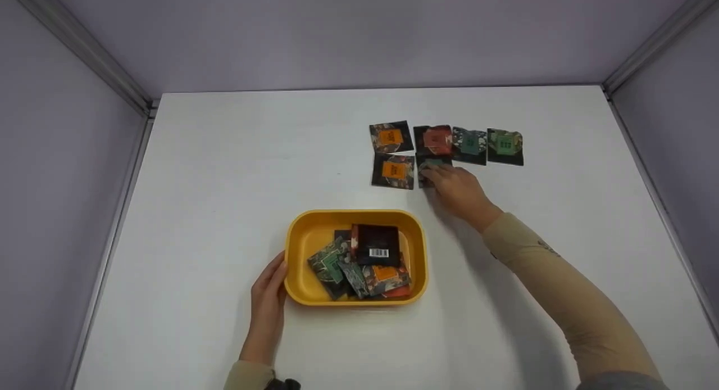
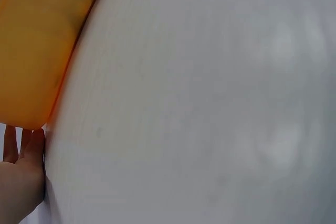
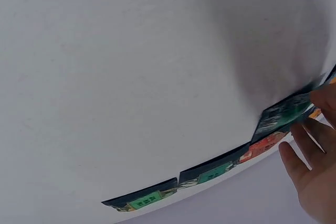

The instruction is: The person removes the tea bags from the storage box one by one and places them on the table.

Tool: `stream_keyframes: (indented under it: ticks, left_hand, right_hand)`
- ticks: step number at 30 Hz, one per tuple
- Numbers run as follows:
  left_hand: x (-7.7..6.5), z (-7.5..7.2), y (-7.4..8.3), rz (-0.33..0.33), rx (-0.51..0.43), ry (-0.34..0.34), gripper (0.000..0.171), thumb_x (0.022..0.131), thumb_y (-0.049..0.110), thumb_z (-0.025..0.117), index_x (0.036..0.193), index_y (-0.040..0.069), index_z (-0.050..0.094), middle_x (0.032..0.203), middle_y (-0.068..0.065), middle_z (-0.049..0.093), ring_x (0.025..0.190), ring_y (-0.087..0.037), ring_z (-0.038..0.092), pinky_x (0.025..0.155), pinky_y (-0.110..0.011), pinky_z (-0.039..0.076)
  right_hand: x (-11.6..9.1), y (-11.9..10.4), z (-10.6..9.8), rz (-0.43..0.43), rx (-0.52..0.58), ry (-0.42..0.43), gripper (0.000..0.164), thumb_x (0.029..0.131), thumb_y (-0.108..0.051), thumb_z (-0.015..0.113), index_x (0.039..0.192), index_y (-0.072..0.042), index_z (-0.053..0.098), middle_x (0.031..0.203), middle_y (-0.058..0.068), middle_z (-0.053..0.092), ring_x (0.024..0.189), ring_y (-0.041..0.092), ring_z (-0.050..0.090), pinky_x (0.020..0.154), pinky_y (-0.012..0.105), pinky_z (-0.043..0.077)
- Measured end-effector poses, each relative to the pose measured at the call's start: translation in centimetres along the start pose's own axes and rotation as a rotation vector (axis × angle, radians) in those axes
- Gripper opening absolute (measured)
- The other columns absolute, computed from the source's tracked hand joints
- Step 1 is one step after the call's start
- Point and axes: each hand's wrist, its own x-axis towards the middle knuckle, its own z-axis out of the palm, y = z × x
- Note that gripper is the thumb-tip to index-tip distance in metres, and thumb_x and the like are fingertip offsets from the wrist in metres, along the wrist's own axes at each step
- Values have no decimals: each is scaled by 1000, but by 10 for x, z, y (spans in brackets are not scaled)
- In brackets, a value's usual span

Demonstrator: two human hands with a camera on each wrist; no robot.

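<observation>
My right hand [image 1: 458, 190] has its fingertips on a dark packet with a green label [image 3: 286, 114], which lies flat on the table just in front of a red-labelled packet [image 1: 435, 140]. In the right wrist view the thumb and fingers are spread over that packet's face, hiding part of it. My left hand [image 1: 268, 291] touches the left end of a yellow tray [image 1: 300, 258] with straight fingers [image 2: 34, 142]. Inside the tray several packets overlap in a pile; a dark one with a barcode [image 1: 377, 241] is on top.
Two orange-labelled packets [image 1: 394, 171] lie one behind the other, left of the packet under my right hand. Along the back row to the right are a teal-labelled packet [image 1: 469, 145] and a green-labelled one [image 1: 505, 146]. Pale walls [image 1: 359, 41] border the white table [image 1: 236, 154].
</observation>
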Motion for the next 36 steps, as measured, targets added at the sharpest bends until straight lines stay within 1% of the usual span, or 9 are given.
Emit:
stream_keyframes:
  ticks: [4, 8, 12, 18, 21, 24, 29, 32, 36]
  left_hand:
    - [1, 0, 1, -14, -4, 4, 55, 101, 33, 59, 147, 5, 46, 151, -5, 43, 135, -14, 43, 107, -21, 40]
    - [2, 0, 2, -27, -1, 3, 56, 101, 34, 59, 147, 5, 46, 151, -4, 43, 135, -14, 43, 107, -21, 40]
    - [2, 0, 3, -39, 4, -4, 59, 100, 37, 60, 147, 6, 46, 152, -4, 42, 136, -14, 42, 108, -21, 39]
    - [2, 0, 3, -49, 0, -10, 59, 100, 36, 60, 148, 6, 44, 153, -4, 40, 137, -14, 40, 108, -21, 38]
    - [2, -1, 3, -55, 2, -8, 59, 100, 36, 60, 148, 6, 44, 152, -4, 41, 136, -14, 41, 108, -21, 39]
    - [2, -1, 3, -57, 7, -11, 60, 99, 37, 61, 148, 6, 45, 152, -4, 41, 136, -14, 42, 108, -21, 39]
    - [1, -1, 4, -61, 11, -19, 60, 99, 38, 60, 149, 8, 44, 153, -3, 40, 138, -13, 39, 110, -22, 37]
    - [1, -1, 5, -70, 21, -21, 60, 100, 39, 60, 149, 8, 43, 154, -3, 39, 139, -13, 38, 111, -23, 35]
    - [2, -1, 5, -70, 21, -18, 60, 99, 39, 60, 148, 8, 45, 153, -3, 40, 137, -13, 39, 111, -23, 36]
  right_hand:
    - [4, -10, -12, -23, 23, 41, 28, 91, 1, 65, 119, 0, 68, 125, 18, 65, 109, 35, 63, 93, 51, 53]
    - [7, -26, -30, -55, 58, 56, 30, 89, 1, 67, 119, -2, 69, 123, 18, 67, 108, 34, 64, 94, 49, 53]
    - [9, -46, -51, -78, 101, 72, 29, 90, -1, 67, 119, -3, 69, 123, 15, 67, 105, 32, 65, 94, 47, 54]
    - [7, -79, -72, -178, 124, 79, 25, 92, -5, 67, 117, -4, 71, 119, 13, 69, 108, 31, 65, 97, 48, 52]
    - [4, -95, -76, -221, 110, 51, 23, 94, -8, 66, 116, -6, 71, 120, 11, 69, 111, 29, 64, 98, 49, 51]
    - [1, -112, -78, -242, 117, 9, 22, 94, -11, 67, 115, -8, 71, 119, 10, 70, 109, 27, 65, 97, 46, 52]
    - [-5, -141, -83, -252, 129, -134, 21, 94, -16, 69, 114, -8, 71, 108, 5, 73, 98, 22, 67, 88, 39, 56]
    - [-7, -156, -82, -274, 87, -218, 25, 94, -20, 70, 116, -9, 71, 107, 4, 73, 96, 21, 67, 86, 38, 56]
    - [-8, -170, -75, -343, -29, -253, 28, 93, -27, 70, 117, -11, 72, 104, 3, 73, 89, 20, 66, 77, 32, 56]
